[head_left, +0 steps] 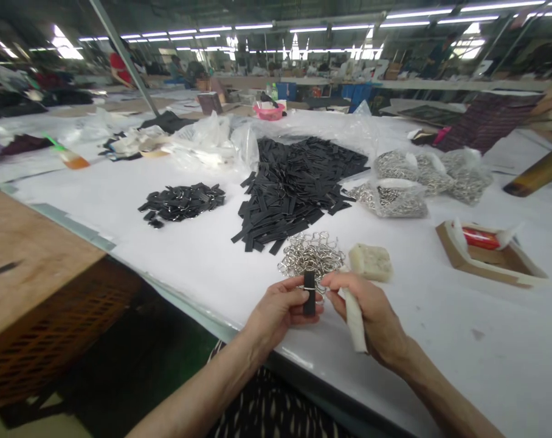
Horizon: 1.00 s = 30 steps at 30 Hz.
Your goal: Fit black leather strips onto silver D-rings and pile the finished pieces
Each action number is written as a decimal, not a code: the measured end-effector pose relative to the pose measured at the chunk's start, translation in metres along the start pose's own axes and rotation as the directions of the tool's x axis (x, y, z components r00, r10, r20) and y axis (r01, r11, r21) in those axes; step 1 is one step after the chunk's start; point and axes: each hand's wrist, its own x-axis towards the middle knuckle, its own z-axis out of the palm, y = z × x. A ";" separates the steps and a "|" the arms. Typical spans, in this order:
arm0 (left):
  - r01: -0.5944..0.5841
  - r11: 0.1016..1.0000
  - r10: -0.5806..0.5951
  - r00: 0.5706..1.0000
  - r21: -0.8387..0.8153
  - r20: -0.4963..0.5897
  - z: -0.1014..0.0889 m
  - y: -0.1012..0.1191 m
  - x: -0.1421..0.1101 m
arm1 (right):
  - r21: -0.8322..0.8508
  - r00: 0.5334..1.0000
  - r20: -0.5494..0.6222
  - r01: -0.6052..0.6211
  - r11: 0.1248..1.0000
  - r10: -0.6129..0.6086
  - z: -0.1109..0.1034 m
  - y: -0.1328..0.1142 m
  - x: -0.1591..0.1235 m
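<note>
Near the table's front edge, my left hand [285, 307] pinches a short black fabric strip [309, 301] between thumb and fingers. The strip stands upright, and a thin metal piece crosses it. My right hand [371, 310] is closed round a tool with a white wrapped handle [355, 322]; its tip, near the strip, is too small to make out. Just beyond both hands lies a heap of silver metal hooks or rings [312, 252]. A pale yellowish block [371, 263] sits right of that heap. Behind it spreads a large pile of black strips [294, 182].
A smaller pile of black pieces with metal bits [182, 202] lies left. To the right are clear bags of metal parts [397, 198] and a cardboard box [490, 267] with a red item. An orange crate [52, 340] stands under a wooden board [34, 237] at left.
</note>
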 end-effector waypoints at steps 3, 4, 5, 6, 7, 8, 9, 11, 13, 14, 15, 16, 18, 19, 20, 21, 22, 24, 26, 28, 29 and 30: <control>-0.024 0.992 0.024 1.000 -0.121 -0.009 0.000 0.003 -0.001 | -0.059 0.978 0.130 0.172 0.983 -0.163 0.007 -0.007 0.002; -0.037 0.988 0.036 0.999 -0.149 -0.011 0.001 0.003 -0.002 | -0.097 0.970 0.139 0.213 0.972 -0.199 0.010 -0.007 0.002; -0.046 0.984 0.044 0.999 -0.172 -0.014 0.001 0.002 -0.002 | -0.136 0.964 0.130 0.248 0.959 -0.231 0.013 -0.007 0.003; -0.047 0.980 0.046 0.999 -0.192 -0.013 0.002 0.001 -0.003 | -0.170 0.959 0.110 0.277 0.946 -0.261 0.016 -0.007 0.003; -0.045 0.977 0.043 0.999 -0.210 -0.012 0.002 0.000 -0.004 | -0.195 0.956 0.095 0.290 0.937 -0.277 0.018 -0.005 0.003; -0.042 0.973 0.039 0.999 -0.229 -0.018 0.003 -0.002 -0.004 | -0.208 0.957 0.086 0.290 0.934 -0.278 0.020 -0.004 0.003; -0.036 0.968 0.031 0.999 -0.247 -0.023 0.003 -0.003 -0.005 | -0.209 0.959 0.080 0.285 0.936 -0.274 0.021 -0.003 0.002; -0.012 0.961 0.010 1.000 -0.278 -0.007 0.004 -0.004 -0.007 | -0.189 0.966 0.078 0.259 0.947 -0.248 0.022 -0.003 0.000; 0.025 0.955 -0.013 0.999 -0.296 0.042 0.004 -0.003 -0.009 | -0.160 0.973 0.081 0.228 0.961 -0.217 0.021 -0.004 -0.001; 0.041 0.952 -0.023 0.998 -0.302 0.064 0.004 -0.002 -0.009 | -0.147 0.975 0.079 0.216 0.965 -0.206 0.020 -0.005 -0.002; 0.053 0.951 -0.032 0.997 -0.305 0.074 0.004 -0.001 -0.009 | -0.134 0.977 0.079 0.208 0.969 -0.199 0.019 -0.007 -0.002; 0.057 0.950 -0.040 0.997 -0.305 0.064 0.003 -0.001 -0.009 | -0.118 0.977 0.079 0.207 0.971 -0.198 0.018 -0.008 -0.003; 0.045 0.956 -0.043 0.999 -0.291 0.013 0.003 -0.001 -0.007 | -0.083 0.975 0.081 0.216 0.973 -0.209 0.017 -0.009 -0.003; 0.032 0.960 -0.037 0.999 -0.277 -0.013 0.003 -0.002 -0.006 | -0.066 0.974 0.081 0.219 0.973 -0.214 0.017 -0.009 -0.004; 0.013 0.965 -0.022 0.999 -0.263 -0.034 0.004 -0.004 -0.005 | -0.052 0.975 0.079 0.213 0.976 -0.209 0.018 -0.009 -0.005; -0.012 0.968 0.000 0.999 -0.252 -0.049 0.004 -0.005 -0.004 | -0.040 0.979 0.075 0.193 0.980 -0.190 0.019 -0.008 -0.006; -0.040 0.969 0.025 0.998 -0.246 -0.062 0.005 -0.007 -0.003 | -0.031 0.986 0.064 0.157 0.987 -0.155 0.021 -0.008 -0.007; -0.082 0.968 0.064 0.994 -0.239 -0.086 0.007 -0.010 -0.003 | -0.009 0.998 0.005 0.060 0.998 -0.060 0.024 -0.006 -0.009; -0.123 0.963 0.100 0.989 -0.241 -0.105 0.009 -0.013 -0.003 | 0.035 0.996 -0.071 -0.048 0.998 0.050 0.027 -0.006 -0.010; -0.158 0.959 0.137 0.985 -0.235 -0.104 0.012 -0.016 -0.004 | 0.086 0.980 -0.106 -0.160 0.983 0.168 0.027 -0.008 -0.010; -0.176 0.957 0.157 0.983 -0.229 -0.098 0.013 -0.017 -0.005 | 0.105 0.969 -0.099 -0.216 0.971 0.226 0.026 -0.009 -0.010; -0.192 0.957 0.175 0.980 -0.220 -0.093 0.014 -0.019 -0.005 | 0.117 0.957 -0.082 -0.269 0.956 0.279 0.025 -0.010 -0.009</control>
